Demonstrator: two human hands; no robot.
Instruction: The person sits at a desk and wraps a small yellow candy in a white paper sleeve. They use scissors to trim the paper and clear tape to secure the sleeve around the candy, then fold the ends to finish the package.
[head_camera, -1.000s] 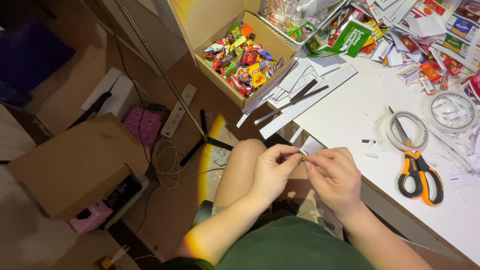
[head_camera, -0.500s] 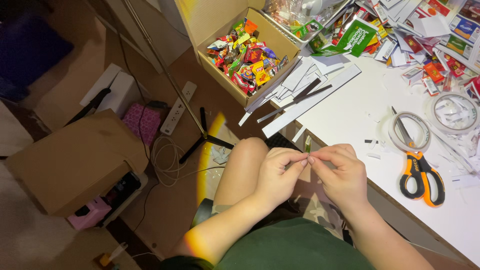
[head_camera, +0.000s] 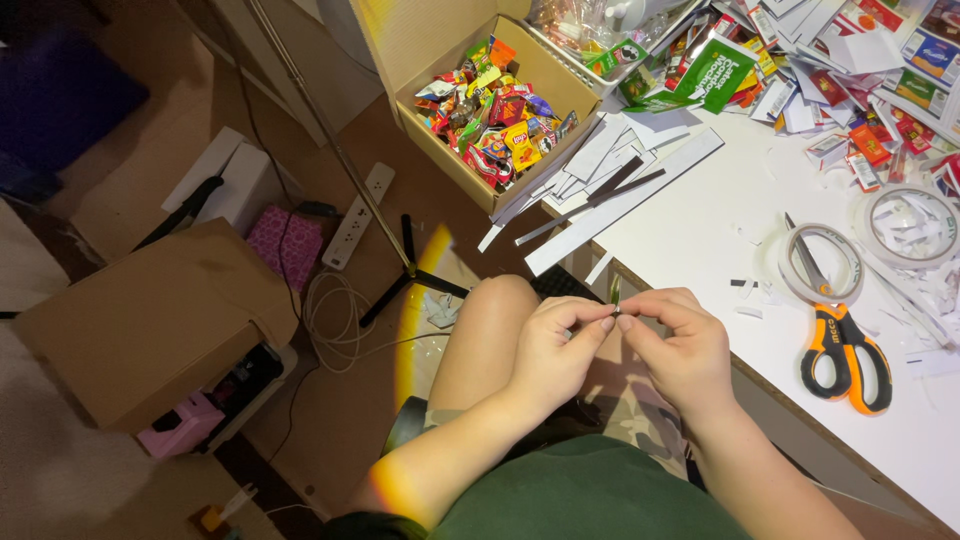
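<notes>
— What's on my far left?

— A closed cardboard box (head_camera: 150, 320) on the floor, then the open box of bright wrappers (head_camera: 490, 100).

— And my hands?

— Over my lap, fingertips meeting. My left hand (head_camera: 555, 350) and right hand (head_camera: 680, 345) both pinch a small green strip (head_camera: 614, 292), which stands upright between them.

— Further right?

— The orange-handled scissors (head_camera: 845, 345) lie on the white table (head_camera: 700, 200), beside a tape roll (head_camera: 820, 262).

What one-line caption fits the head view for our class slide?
Left hand and right hand pinch a small green strip beside a white table with orange scissors.
</notes>
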